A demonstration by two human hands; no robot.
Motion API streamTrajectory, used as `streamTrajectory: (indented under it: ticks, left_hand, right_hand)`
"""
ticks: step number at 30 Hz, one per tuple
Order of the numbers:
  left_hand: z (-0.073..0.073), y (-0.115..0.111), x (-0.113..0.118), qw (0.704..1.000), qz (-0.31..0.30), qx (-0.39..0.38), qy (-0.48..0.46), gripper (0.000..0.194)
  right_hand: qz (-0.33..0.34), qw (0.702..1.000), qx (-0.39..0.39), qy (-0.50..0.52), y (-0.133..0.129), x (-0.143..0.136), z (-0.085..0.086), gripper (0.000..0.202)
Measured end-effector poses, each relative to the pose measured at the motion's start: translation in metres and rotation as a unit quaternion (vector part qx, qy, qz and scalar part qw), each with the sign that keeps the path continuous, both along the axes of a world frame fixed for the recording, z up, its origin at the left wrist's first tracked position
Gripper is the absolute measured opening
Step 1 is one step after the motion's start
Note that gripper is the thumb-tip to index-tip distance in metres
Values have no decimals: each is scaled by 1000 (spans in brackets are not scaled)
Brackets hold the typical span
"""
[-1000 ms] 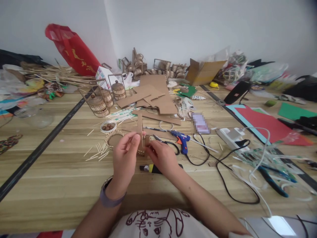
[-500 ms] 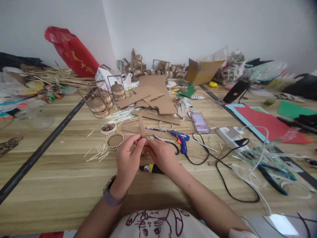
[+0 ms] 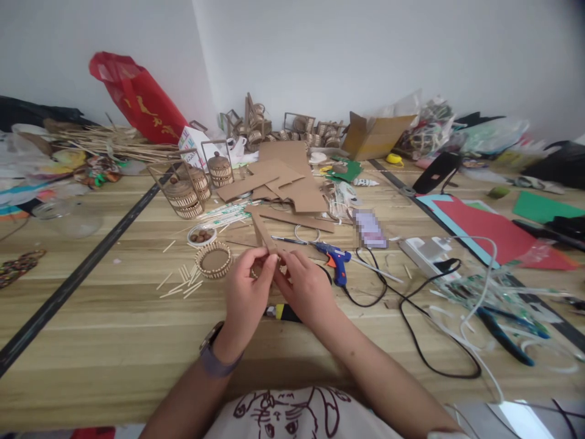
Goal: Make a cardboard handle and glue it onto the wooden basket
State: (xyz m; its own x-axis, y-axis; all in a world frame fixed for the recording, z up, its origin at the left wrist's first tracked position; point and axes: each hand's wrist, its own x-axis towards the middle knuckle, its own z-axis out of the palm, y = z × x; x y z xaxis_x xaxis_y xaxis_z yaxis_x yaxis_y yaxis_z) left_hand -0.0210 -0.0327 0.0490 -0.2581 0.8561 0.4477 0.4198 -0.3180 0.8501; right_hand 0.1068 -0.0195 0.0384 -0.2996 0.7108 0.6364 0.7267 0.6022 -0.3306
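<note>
A narrow cardboard strip (image 3: 262, 233) is pinched between the fingertips of my left hand (image 3: 249, 283), its free end pointing away from me. My right hand (image 3: 307, 285) presses against the strip's near end, fingers closed on it. Something small and brown under the fingers is mostly hidden. To the left stands a round ring of short sticks with a cardboard base (image 3: 214, 261), with loose short sticks (image 3: 183, 283) beside it. A blue glue gun (image 3: 337, 259) lies right of my hands. A yellow and black cutter (image 3: 283, 313) is partly under my right hand.
Behind are a bowl of brown beads (image 3: 202, 236), cardboard sheets (image 3: 283, 164), small stick baskets with handles (image 3: 183, 196) and a cardboard box (image 3: 377, 137). On the right lie a blurred phone (image 3: 369, 228), a white power strip (image 3: 427, 259), looping cables, pliers (image 3: 505, 335) and red paper (image 3: 493, 235).
Both hands have shifted slightly right with the strip, whose far end now leans more to the left. The view has also moved a little.
</note>
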Motion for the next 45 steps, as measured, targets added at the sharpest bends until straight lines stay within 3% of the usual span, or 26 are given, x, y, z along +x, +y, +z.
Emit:
streamTrajectory:
  ticks: [4,8,13,18,24,33,45]
  left_hand:
    - [0,4,14,999,-3,10,-31,11]
    - [-3,12,18,995,-55,2,-79,11]
    - [-8,29,23,970,-120,-38,-209,19]
    - [-11,38,33,955,-149,-31,-255,21]
    - [-17,38,35,969,-115,-18,-219,23]
    - [-23,37,33,988,-55,-2,-143,24]
    - [-23,35,31,986,-64,-19,-154,25]
  right_hand:
    - [-7,1000,-17,4,6,7,1,26]
    - [60,995,-71,30,22,24,6,19]
    - [151,982,-113,23,44,42,16,21]
    - [190,975,-118,18,53,48,21,28]
    - [160,978,-131,12,49,46,16,36]
    - [133,983,-122,-14,48,46,10,31]
    - [140,982,-124,11,49,41,10,48]
